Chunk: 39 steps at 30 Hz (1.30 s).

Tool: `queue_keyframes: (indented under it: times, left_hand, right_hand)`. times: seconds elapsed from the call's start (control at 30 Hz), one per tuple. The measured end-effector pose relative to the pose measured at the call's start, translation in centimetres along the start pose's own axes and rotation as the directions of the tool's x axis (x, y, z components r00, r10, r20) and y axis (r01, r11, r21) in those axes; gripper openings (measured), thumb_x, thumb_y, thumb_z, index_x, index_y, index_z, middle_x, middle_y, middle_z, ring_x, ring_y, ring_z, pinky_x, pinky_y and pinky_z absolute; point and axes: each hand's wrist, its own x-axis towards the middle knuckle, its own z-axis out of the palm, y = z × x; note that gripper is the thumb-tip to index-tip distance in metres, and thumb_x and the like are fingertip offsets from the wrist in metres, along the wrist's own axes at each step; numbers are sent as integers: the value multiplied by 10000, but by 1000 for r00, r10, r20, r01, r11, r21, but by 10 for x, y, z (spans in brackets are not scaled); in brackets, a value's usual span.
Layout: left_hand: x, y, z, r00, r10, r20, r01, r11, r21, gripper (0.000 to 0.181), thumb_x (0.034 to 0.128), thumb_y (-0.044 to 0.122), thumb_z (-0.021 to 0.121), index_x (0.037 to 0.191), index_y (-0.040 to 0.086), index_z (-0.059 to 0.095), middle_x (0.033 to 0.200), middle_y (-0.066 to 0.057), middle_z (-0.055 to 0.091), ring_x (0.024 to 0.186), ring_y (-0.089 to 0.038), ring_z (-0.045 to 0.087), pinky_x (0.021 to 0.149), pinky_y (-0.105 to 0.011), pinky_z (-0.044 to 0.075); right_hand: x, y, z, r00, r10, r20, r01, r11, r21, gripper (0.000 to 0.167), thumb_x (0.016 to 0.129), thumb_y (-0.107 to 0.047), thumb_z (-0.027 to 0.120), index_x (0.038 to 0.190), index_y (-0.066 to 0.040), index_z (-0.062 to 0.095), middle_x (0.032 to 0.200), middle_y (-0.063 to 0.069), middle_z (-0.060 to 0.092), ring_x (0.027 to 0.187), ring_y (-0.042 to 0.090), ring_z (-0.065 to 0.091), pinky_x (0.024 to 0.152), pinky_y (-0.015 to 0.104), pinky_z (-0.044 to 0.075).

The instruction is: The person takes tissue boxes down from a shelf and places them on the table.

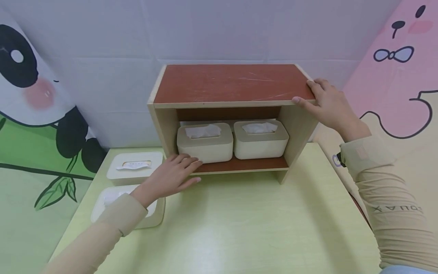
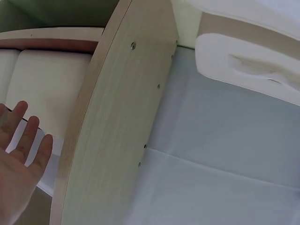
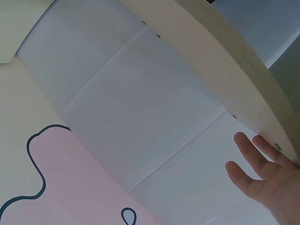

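A small shelf unit (image 1: 232,85) with a reddish-brown top and pale wooden sides stands on the table in the head view. Inside it, side by side, are two cream tissue boxes, a left one (image 1: 205,150) and a right one (image 1: 261,146), tissue showing at each slot. My left hand (image 1: 172,173) is held at the shelf's lower left front, fingers extended near the left tissue box; contact there is unclear. Its fingers (image 2: 28,140) also show in the left wrist view. My right hand (image 1: 330,104) rests on the shelf's top right edge, fingers (image 3: 248,152) loosely extended.
Two more white tissue boxes, a back one (image 1: 114,173) and a front one (image 1: 158,215), lie on the table (image 1: 246,224) left of the shelf. The left forearm partly covers the front one. A pale wall sheet (image 1: 219,34) hangs behind the shelf.
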Motion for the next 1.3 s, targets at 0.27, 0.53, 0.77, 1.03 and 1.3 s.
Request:
queue_keyframes:
  times: [0.27,0.53,0.77,1.03,1.3]
  left_hand:
    - [27,-8,1,998,-29,-57,30,999,18,570,885,486,499,1306,103,472,1256,-84,553,1141,-291,510,919,-465,415]
    - [54,-15,-2,990,-135,-37,136,990,30,647,846,425,600,1342,60,402,1323,-133,483,1173,-342,477,935,-491,411]
    - [71,-25,1,966,-255,-31,254,966,-35,710,828,474,603,1356,51,388,1318,-157,482,1169,-366,469,920,-506,410]
    - [84,-35,7,932,-357,64,361,929,-77,850,785,572,598,1388,44,315,1358,-167,406,1212,-393,401,1022,-505,315]
    - [98,-46,10,851,-437,291,481,871,-102,1018,708,680,594,1457,131,178,1435,-141,313,1300,-405,291,1047,-591,220]
  right_hand:
    - [-1,-1,0,1000,0,5,0,1000,6,849,879,-636,343,1424,8,246,1406,277,287,1221,515,312,991,619,205]
    - [-1,-1,-1,1000,-1,0,1,1000,3,843,882,-629,344,1420,14,254,1408,277,285,1213,525,317,993,616,207]
    - [0,-1,0,1000,7,12,-7,1000,9,844,881,-632,342,1428,2,239,1426,270,264,1225,521,307,997,619,201]
    - [0,-1,0,1000,15,24,-15,1000,19,845,881,-632,338,1436,-5,222,1432,268,253,1229,520,299,1000,622,190]
    - [-1,-1,0,1000,9,18,-10,1000,19,844,881,-632,340,1435,-5,225,1430,266,258,1226,516,307,997,617,203]
